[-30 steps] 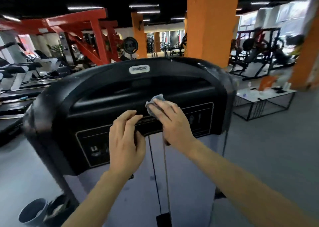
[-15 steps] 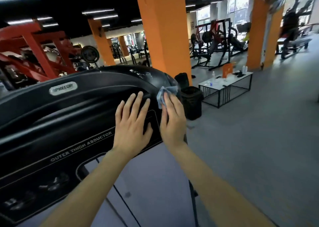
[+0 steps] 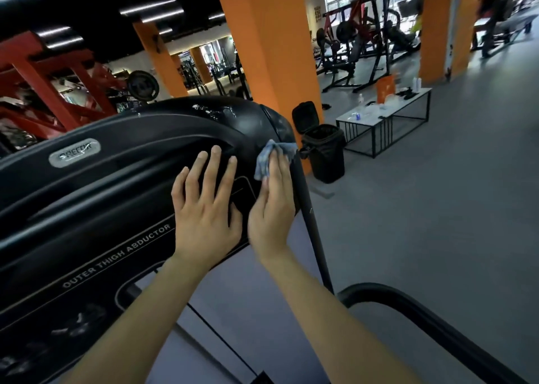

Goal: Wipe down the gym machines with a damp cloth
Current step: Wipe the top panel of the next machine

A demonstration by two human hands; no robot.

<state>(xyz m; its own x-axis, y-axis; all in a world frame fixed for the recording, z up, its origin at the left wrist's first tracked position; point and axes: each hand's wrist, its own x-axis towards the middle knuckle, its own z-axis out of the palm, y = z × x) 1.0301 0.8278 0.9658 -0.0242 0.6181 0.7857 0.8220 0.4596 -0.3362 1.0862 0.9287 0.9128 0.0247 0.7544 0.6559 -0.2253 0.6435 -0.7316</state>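
A black outer thigh abductor machine [image 3: 110,197] fills the left half of the view, its glossy top shroud streaked with wet marks. My left hand [image 3: 207,205] lies flat with spread fingers on the shroud's front face. Right beside it, my right hand [image 3: 272,205] presses a small crumpled blue-grey cloth [image 3: 269,157] with straight fingers against the shroud's right edge. Most of the cloth sticks out above my fingertips.
A black bin [image 3: 323,150] stands behind the machine by an orange pillar [image 3: 268,48]. A low white-topped table [image 3: 385,118] with bottles sits further right. A black curved frame bar [image 3: 423,310] crosses the lower right. Weight racks stand at the back; grey floor spreads right.
Both hands have travelled from the middle of the shroud to its right end, the cloth sliding along under my right hand. The view has turned right with them.
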